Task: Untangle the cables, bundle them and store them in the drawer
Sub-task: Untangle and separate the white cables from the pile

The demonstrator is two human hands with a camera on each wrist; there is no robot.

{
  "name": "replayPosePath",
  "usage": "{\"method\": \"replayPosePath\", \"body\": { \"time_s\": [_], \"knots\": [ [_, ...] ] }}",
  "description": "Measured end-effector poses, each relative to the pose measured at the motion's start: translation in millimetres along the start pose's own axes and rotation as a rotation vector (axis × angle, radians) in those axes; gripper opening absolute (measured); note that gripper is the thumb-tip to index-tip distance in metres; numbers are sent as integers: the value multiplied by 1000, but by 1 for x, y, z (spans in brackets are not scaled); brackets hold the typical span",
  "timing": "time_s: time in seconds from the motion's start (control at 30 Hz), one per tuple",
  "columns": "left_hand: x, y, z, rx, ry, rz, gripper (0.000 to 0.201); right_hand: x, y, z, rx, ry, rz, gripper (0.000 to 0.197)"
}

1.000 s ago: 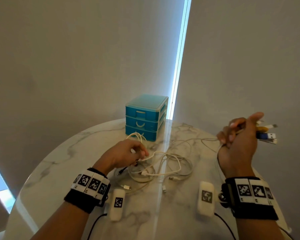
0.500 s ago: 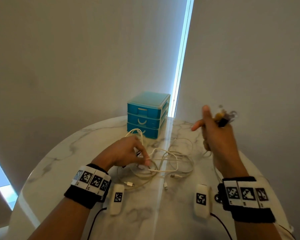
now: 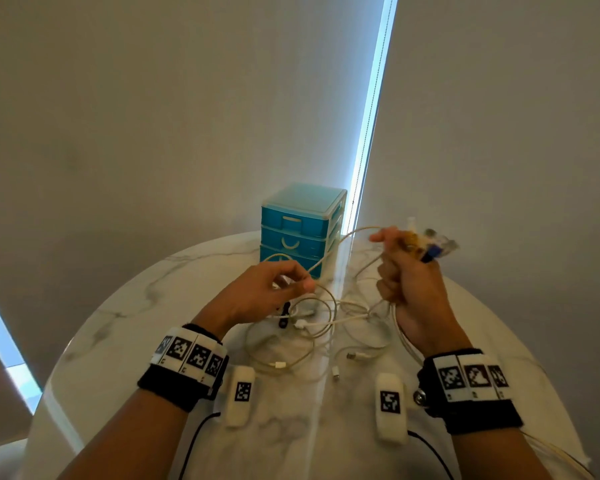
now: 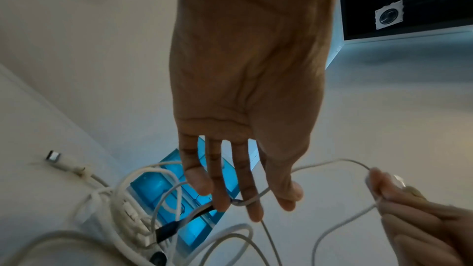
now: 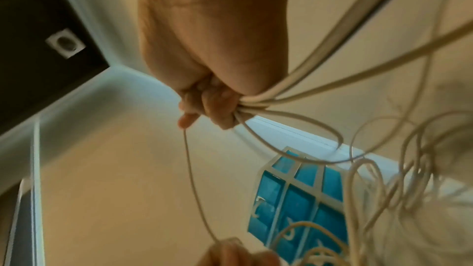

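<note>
A tangle of white cables (image 3: 321, 327) lies on the round marble table (image 3: 125, 327). My right hand (image 3: 392, 258) is raised above it in a fist, gripping several cables (image 5: 258, 99); their plugs (image 3: 430, 244) stick out past the thumb. My left hand (image 3: 303, 285) hovers over the tangle and pinches one thin white cable (image 3: 329, 252) that runs up to the right hand. In the left wrist view that cable (image 4: 330, 163) passes between the fingers (image 4: 252, 195). The blue drawer unit (image 3: 302, 230) stands behind, its three drawers closed.
Two white marker-tagged blocks (image 3: 239, 393) (image 3: 390, 403) with black leads lie near the table's front edge. Loose plugs (image 3: 355, 356) lie between them and the tangle. Grey walls and a bright window slit (image 3: 371, 109) stand behind the table.
My left hand has risen off the tangle with one cable pinched. My right hand, with its plugs, has swung in from the far right toward the middle.
</note>
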State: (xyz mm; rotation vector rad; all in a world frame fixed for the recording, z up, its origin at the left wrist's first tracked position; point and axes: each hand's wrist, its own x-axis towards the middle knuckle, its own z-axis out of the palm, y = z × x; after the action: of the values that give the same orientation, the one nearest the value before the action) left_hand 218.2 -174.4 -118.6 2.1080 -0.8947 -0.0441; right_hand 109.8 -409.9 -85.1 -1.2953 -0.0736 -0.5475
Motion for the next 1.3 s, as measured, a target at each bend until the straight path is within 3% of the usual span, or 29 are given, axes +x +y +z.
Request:
{"method": "replayPosePath", "body": {
  "time_s": [0.1, 0.17, 0.27, 0.37, 0.43, 0.5, 0.57, 0.63, 0.8, 0.9, 1.03, 1.1, 1.23, 1.3],
  "knots": [
    [-1, 2, -1, 19, -12, 26, 17, 6, -4, -14, 279, 31, -31, 29],
    [0, 5, 1, 45, 33, 56, 15, 9, -2, -21, 312, 89, -5, 30],
    [4, 2, 5, 87, 167, 73, 14, 14, 11, -27, -101, 361, 112, 20],
    [6, -1, 9, 46, 226, 73, 15, 7, 16, -18, -484, 504, 21, 15],
    [6, 3, 10, 10, 230, 103, 14, -1, 14, -3, -554, 370, -58, 14],
    [4, 7, 11, -12, 220, 136, 13, -8, 15, 15, -614, 155, -20, 28],
    [3, 10, 13, 7, 194, 144, 11, -12, 21, 29, -631, 40, 26, 28],
    [2, 13, 17, 21, 158, 138, 11, -13, 28, 34, -578, 26, 23, 26],
    [1, 14, 17, 60, 115, 100, 22, -6, 20, 32, -331, 174, -78, 26],
    [2, 2, 11, 191, 167, 8, 29, 1, 1, 14, -10, 293, -90, 49],
    [2, -1, 7, 117, 255, 1, 16, 2, -6, 4, 117, 261, -63, 42],
    [2, 6, 10, 66, 203, 34, 17, 1, -4, 3, 138, 253, -31, 41],
    [-2, 16, 15, 5, -57, 61, 41, 2, -7, 2, 243, 192, -8, 34],
    [-2, 20, 15, -83, -125, 85, 32, 2, -5, 3, 268, 192, -4, 32]
  ]
}}
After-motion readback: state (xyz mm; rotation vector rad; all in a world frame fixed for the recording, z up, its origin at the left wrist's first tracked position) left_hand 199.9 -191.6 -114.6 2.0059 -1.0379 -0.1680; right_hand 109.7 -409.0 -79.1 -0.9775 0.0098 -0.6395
